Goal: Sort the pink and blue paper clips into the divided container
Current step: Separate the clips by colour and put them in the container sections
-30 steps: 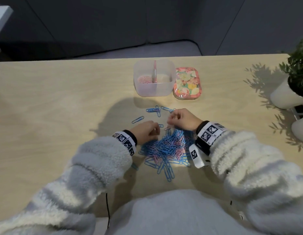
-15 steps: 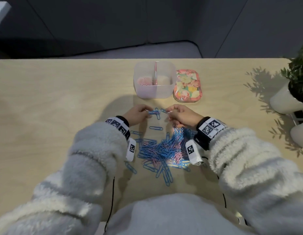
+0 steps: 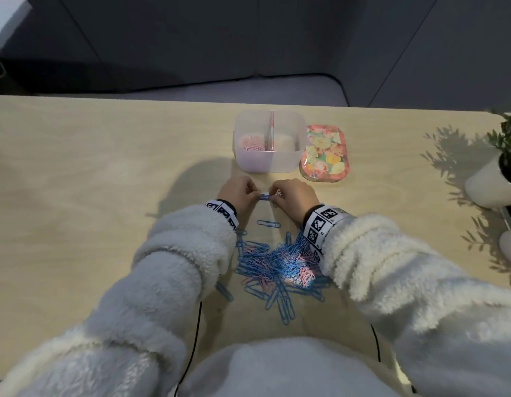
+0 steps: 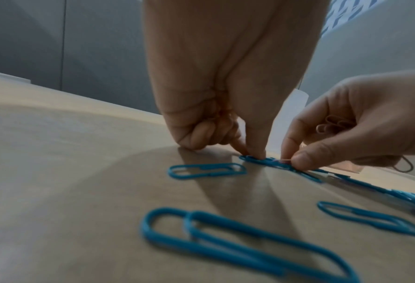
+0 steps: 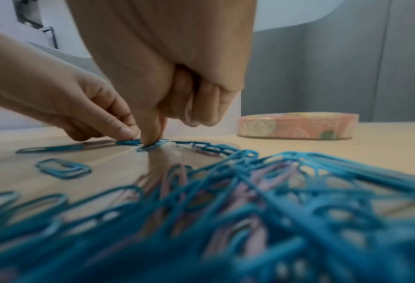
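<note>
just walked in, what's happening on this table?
A person is sorting paper clips by colour. Both hands, left hand and right hand, pinch a small bunch of blue clips on the table just in front of the divided container. Its left compartment already holds pink clips; no clips show in the right one. The mixed pile lies nearer the person, mostly blue.

Your table is pale wood, and near the middle of its far edge stands the clear divided container, with the flowered lid flat just to its right. Toward the near edge you have the heap of blue and pink paper clips, with one loose blue clip on the container side. At the right edge stand two white pots.
</note>
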Available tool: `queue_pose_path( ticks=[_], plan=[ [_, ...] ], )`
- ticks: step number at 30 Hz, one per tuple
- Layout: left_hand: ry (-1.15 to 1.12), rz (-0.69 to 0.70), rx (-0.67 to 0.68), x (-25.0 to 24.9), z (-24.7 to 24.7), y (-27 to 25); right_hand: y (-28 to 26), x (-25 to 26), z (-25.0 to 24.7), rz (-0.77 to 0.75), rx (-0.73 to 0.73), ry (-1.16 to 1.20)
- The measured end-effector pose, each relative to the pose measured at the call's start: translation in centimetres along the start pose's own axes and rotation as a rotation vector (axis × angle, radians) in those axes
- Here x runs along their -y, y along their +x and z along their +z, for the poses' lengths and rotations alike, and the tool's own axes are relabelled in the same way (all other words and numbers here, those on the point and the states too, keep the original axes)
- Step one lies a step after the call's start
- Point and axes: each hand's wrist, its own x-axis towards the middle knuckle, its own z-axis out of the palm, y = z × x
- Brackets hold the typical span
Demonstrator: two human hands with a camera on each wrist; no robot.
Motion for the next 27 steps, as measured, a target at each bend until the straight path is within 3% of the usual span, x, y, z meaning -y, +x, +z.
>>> queue_pose_path(
  ticks=[3, 8, 11, 18, 21, 24, 27],
  plan=[
    [0.063, 0.013, 0.024, 0.4, -0.3, 0.0, -0.5, -0.3, -0.6, -0.057, -0.046, -0.039],
    [0.058, -0.022, 0.060, 1.9, -1.5, -0.7, -0.1, 1.6, -4.7, -0.104, -0.165, 0.359],
    [0.026, -0.020, 0.025, 1.5, -2.1, -1.1, 2.8, 3.9, -7.7, -0.113, -0.269, 0.324],
    [0.071, 0.037, 0.124, -1.0, -4.3, -1.1, 8.1, 6.9, -8.5, -0.134, -0.019, 0.050],
    [0.043, 0.136, -0.038, -2.4, -5.8, -0.6, 8.4, 6.5, -8.2, -0.098, 0.062, 0.096],
    [0.012, 0.244, -0.238, -4.1, -6.8, 1.0, 7.4, 5.6, -9.2, -0.114, -0.053, 0.222],
    [0.052, 0.214, -0.185, -5.6, -7.1, 3.4, 5.3, 3.7, -10.3, -0.105, -0.209, 0.407]
  ],
)
